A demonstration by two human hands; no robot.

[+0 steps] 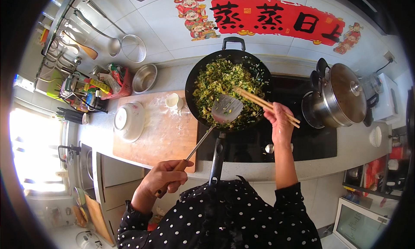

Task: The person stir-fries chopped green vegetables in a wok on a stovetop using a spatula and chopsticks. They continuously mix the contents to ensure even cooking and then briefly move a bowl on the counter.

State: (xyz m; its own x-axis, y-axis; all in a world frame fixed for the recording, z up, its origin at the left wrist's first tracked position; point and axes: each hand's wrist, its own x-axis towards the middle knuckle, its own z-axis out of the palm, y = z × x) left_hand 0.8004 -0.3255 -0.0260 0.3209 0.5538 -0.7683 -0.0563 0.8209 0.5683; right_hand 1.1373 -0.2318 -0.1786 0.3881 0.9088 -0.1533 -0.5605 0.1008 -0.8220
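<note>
My left hand is closed on the wooden handle of a metal wok spatula, whose blade rests on chopped green vegetables. The mixture lies in a black wok on the glass cooktop. A pair of wooden chopsticks is in my right hand, with their tips at the vegetables, above and right of the spatula blade. The long wok handle points towards my body.
Left of the wok, a floury wooden board bears an upturned white bowl and a small white cup. A metal bowl and a red basket stand behind. A lidded steel steamer pot stands at right.
</note>
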